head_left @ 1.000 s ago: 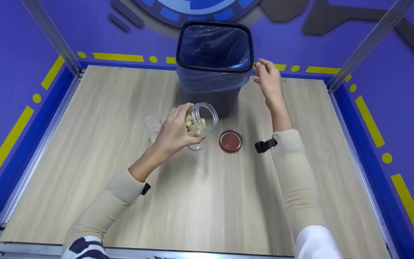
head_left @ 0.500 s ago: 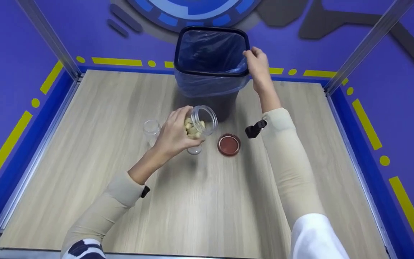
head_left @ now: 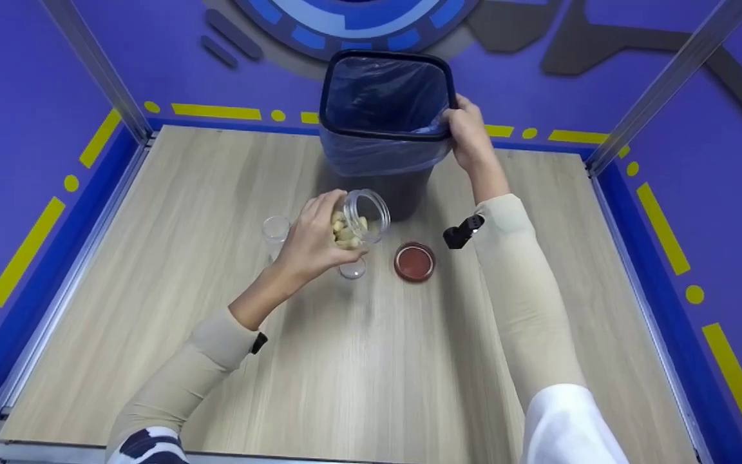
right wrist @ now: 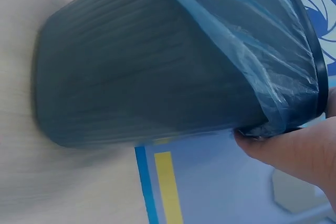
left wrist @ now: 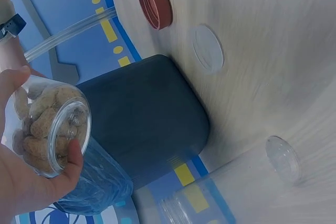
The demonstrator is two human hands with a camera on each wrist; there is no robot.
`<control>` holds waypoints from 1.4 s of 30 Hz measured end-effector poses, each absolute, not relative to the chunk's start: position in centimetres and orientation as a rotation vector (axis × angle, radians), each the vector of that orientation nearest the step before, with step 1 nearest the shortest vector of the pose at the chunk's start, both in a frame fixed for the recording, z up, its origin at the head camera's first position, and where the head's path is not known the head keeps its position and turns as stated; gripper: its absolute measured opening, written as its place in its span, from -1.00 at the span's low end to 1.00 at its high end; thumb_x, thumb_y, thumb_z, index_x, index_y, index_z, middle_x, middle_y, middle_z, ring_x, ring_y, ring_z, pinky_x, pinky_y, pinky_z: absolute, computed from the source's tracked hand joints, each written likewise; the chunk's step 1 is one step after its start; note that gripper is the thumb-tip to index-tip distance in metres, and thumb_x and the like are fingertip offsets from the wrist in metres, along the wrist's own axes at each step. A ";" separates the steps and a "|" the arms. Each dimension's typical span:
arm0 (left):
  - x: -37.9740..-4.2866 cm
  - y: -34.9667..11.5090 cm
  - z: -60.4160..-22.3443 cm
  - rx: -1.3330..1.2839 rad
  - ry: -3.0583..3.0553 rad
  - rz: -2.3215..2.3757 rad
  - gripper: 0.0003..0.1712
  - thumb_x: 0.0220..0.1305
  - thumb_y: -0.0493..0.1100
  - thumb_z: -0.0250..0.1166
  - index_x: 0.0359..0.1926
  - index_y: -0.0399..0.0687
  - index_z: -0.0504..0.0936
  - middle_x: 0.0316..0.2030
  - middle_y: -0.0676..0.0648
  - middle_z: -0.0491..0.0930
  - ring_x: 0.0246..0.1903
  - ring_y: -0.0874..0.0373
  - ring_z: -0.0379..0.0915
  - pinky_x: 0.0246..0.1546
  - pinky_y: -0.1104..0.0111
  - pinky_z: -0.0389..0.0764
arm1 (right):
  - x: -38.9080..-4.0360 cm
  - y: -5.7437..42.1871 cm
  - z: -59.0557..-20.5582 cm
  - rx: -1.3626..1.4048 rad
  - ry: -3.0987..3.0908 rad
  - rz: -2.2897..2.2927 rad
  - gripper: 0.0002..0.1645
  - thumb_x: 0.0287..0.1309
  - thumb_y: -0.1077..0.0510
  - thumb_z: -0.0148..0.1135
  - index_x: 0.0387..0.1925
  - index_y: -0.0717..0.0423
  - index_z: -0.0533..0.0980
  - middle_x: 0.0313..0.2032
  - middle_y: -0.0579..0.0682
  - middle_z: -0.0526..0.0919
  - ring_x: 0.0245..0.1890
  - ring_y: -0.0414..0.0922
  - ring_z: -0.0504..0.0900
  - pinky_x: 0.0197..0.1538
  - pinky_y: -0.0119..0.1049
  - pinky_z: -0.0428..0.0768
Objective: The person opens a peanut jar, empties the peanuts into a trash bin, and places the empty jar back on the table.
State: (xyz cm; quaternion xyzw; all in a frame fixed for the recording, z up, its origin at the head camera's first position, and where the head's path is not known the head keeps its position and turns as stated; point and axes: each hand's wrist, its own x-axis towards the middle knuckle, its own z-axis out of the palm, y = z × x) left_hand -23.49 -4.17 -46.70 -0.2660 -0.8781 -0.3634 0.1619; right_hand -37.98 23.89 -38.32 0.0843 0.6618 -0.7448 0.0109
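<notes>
My left hand (head_left: 313, 232) grips a clear jar (left wrist: 47, 124) of unshelled peanuts (left wrist: 44, 116), tilted with its lidless mouth toward the right in the head view. Thumb and fingers wrap around the jar's sides. My right hand (head_left: 469, 132) holds the right rim of a dark trash bin (head_left: 403, 190). In the right wrist view its thumb (right wrist: 294, 150) presses on the folded-over edge of the blue plastic liner (right wrist: 231, 30). The bin stands upright behind the jar.
A reddish-brown screw lid (head_left: 415, 261) lies inside up, right of the jar. Near my left hand are a clear round disc (head_left: 352, 268) and a second clear jar (head_left: 275, 229) without a lid. Blue-purple panels (head_left: 686, 129) enclose the wooden table (head_left: 371, 361).
My right hand has gone from beside the bin's right side to its rim and now grips it there. The left hand keeps the jar in nearly the same tilted place.
</notes>
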 end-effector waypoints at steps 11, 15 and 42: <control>-24.1 -4.3 -45.8 -0.775 -2.503 -1.037 0.07 -0.28 -0.02 0.71 0.28 -0.29 0.44 0.16 -0.25 0.54 0.19 -0.15 0.43 0.20 0.05 0.52 | -38.2 24.3 -38.9 0.228 2.279 -2.209 -0.29 0.42 0.39 -0.27 0.56 0.20 0.09 0.52 0.12 0.20 0.45 -0.06 0.23 0.38 -0.41 0.29; -24.5 -4.6 -44.7 -0.786 -2.514 -1.026 0.06 -0.27 -0.03 0.70 0.28 -0.29 0.43 0.18 -0.27 0.53 0.21 -0.16 0.43 0.20 0.03 0.52 | -38.3 24.2 -39.0 0.215 2.301 -2.211 -0.31 0.41 0.39 -0.27 0.54 0.20 0.14 0.50 0.13 0.24 0.45 -0.06 0.24 0.40 -0.39 0.28; -25.6 -6.6 -40.0 -0.806 -2.529 -0.897 0.09 -0.28 -0.01 0.68 0.31 -0.32 0.42 0.18 -0.24 0.53 0.15 -0.14 0.43 0.17 0.05 0.53 | -36.9 27.8 -31.7 0.313 2.159 -1.534 -0.43 0.40 0.23 0.17 0.37 0.33 0.37 0.16 0.11 0.50 -0.09 -0.08 0.74 0.12 -0.20 0.63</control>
